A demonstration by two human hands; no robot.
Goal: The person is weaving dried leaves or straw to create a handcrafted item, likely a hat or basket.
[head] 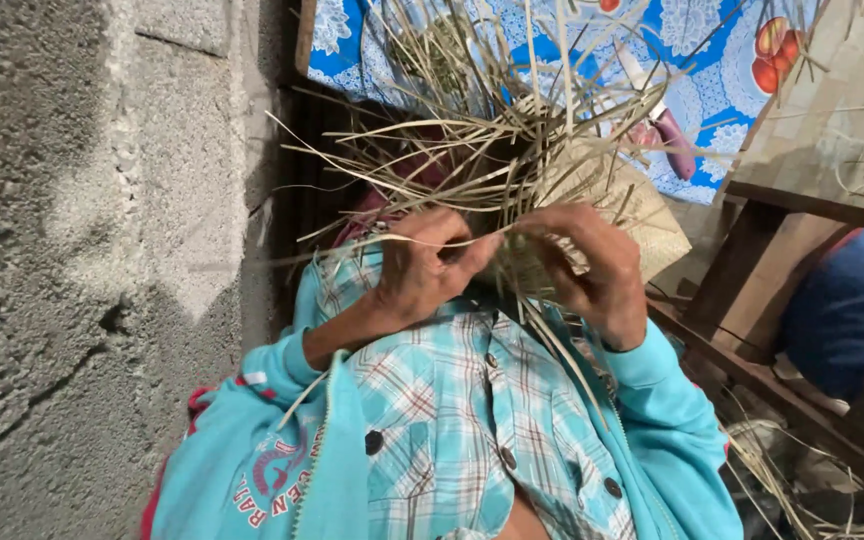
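just in front of the chest of a plaid shirt (452, 400), both hands meet on a half-woven mat of pale dried leaf strips. the left hand (422, 265) is curled closed, its thumb and fingers pinching a few thin strips that run off to the left; the grip looks meant to keep those strands taut and apart from the rest. the right hand (592, 265) is also closed, fingers bent over the edge of the woven piece (622, 205), seemingly pressing the finished weave flat so it does not loosen. the two hands almost touch, with the working edge between them.

the woven piece sits just beyond the right hand, up and away from the shirt, a flat tan panel tilted with one corner pointing down to the right. its loose strips (482, 120) fan outward from the hands, most of them long and straight, pointing away from the shirt towards the top of the view.

further from the shirt lies a blue flowered cloth (712, 90) with a pink-handled knife (667, 130) on it. left of the shirt stands a rough grey block wall (82, 250); right of it, a dark wooden frame (752, 260).
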